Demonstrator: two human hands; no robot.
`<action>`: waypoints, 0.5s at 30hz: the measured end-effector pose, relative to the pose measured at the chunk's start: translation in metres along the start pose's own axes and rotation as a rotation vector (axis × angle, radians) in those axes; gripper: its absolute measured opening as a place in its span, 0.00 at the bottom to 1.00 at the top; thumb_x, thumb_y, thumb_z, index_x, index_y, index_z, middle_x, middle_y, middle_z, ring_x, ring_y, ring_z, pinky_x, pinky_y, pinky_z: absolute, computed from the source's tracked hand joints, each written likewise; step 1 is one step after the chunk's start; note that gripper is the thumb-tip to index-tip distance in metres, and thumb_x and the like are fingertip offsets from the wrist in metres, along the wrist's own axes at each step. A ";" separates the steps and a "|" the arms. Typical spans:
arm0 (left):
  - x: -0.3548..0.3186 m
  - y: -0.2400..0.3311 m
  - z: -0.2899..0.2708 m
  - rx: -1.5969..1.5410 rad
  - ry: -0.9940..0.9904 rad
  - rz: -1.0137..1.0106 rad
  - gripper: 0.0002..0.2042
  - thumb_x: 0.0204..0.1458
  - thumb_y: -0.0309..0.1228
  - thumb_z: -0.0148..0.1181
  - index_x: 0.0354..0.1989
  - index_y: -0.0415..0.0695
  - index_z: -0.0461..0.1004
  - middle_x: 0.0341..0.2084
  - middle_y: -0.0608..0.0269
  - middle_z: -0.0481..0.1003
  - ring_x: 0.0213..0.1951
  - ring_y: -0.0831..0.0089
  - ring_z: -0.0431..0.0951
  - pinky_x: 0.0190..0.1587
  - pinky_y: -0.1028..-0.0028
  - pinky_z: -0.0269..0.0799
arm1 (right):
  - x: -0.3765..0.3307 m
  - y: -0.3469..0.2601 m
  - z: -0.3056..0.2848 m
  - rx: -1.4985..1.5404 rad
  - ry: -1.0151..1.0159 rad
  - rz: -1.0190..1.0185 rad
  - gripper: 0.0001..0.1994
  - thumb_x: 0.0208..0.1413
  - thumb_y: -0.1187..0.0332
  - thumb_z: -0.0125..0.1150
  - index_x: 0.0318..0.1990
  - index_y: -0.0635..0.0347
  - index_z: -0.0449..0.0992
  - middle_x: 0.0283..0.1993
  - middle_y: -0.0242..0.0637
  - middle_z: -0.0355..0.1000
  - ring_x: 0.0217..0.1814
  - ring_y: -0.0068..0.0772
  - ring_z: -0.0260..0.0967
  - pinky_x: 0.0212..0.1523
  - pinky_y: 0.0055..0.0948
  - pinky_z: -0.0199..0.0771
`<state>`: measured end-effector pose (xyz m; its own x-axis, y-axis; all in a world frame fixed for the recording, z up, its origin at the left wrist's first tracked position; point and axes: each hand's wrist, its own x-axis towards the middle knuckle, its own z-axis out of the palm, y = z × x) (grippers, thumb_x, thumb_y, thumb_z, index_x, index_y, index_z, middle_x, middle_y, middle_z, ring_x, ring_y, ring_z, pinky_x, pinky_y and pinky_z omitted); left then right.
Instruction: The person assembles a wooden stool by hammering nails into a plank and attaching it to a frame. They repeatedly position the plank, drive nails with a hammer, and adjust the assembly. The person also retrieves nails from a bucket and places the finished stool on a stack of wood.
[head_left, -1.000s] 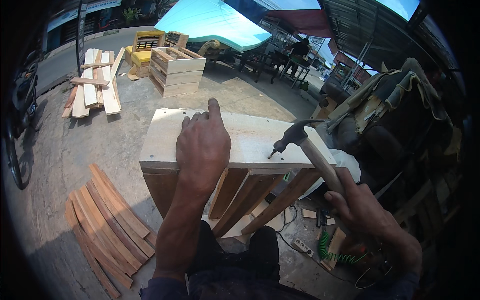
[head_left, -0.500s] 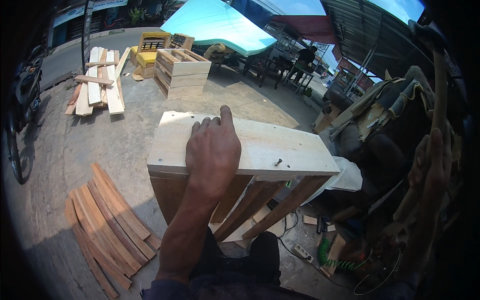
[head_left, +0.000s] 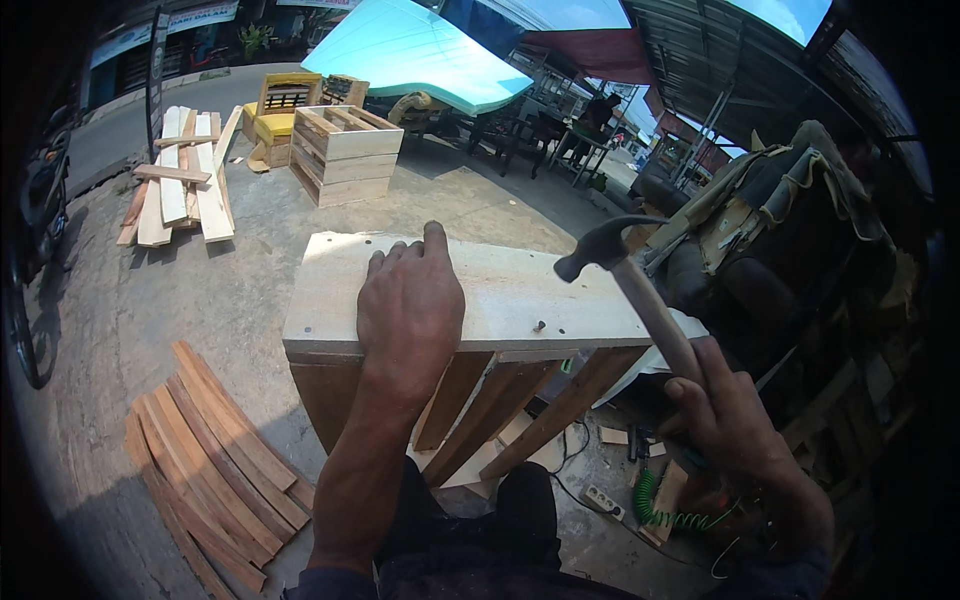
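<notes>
A wooden crate with slatted sides stands in front of me, a pale board [head_left: 500, 290] across its top. My left hand [head_left: 412, 300] lies on the left part of that board, index finger stretched forward, the other fingers bent and resting on the wood. In my right hand [head_left: 715, 415] is a claw hammer [head_left: 645, 310], gripped by its wooden handle. The hammer's head hangs above the board's right half. Below and left of the head, a nail [head_left: 540, 326] sticks up partway out of the board near its front edge. Several nail heads sit flush along the board.
Brown wooden strips [head_left: 215, 460] lie on the ground at left. Farther off are pale planks [head_left: 185, 185] and another crate [head_left: 345, 160]. A power strip [head_left: 602, 502] and a green coiled hose [head_left: 665, 512] lie near my right. Torn upholstery [head_left: 760, 200] is piled at right; a person [head_left: 598, 125] sits far back.
My right hand has brought the hammer down from high at the far right to just above the board. My left hand stays in place on the board; the view has shifted slightly.
</notes>
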<state>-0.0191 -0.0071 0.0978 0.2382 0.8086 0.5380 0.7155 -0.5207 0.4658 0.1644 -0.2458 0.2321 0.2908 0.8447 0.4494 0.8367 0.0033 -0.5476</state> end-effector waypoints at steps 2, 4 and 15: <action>-0.003 0.003 0.002 0.008 0.024 0.028 0.13 0.62 0.26 0.51 0.53 0.36 0.72 0.39 0.48 0.81 0.49 0.56 0.81 0.63 0.60 0.69 | -0.012 -0.004 -0.007 -0.781 -0.543 0.049 0.21 0.70 0.54 0.55 0.59 0.60 0.64 0.23 0.29 0.65 0.17 0.19 0.60 0.22 0.28 0.67; -0.001 0.007 0.004 -0.004 0.054 0.034 0.13 0.62 0.26 0.51 0.53 0.36 0.73 0.38 0.47 0.81 0.47 0.55 0.82 0.62 0.60 0.70 | -0.011 -0.043 -0.026 -0.254 0.015 0.202 0.20 0.73 0.55 0.51 0.58 0.63 0.65 0.21 0.27 0.65 0.16 0.21 0.60 0.20 0.27 0.66; 0.000 0.007 0.001 -0.001 0.031 0.013 0.13 0.62 0.25 0.52 0.53 0.35 0.73 0.38 0.46 0.81 0.45 0.55 0.82 0.61 0.61 0.72 | -0.005 -0.034 -0.028 -0.039 0.124 0.140 0.15 0.74 0.57 0.48 0.55 0.57 0.64 0.21 0.25 0.58 0.17 0.16 0.58 0.19 0.26 0.63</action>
<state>-0.0132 -0.0105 0.1002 0.2270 0.7930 0.5654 0.7117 -0.5314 0.4595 0.1472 -0.2654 0.2680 0.4586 0.7627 0.4560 0.8009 -0.1325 -0.5839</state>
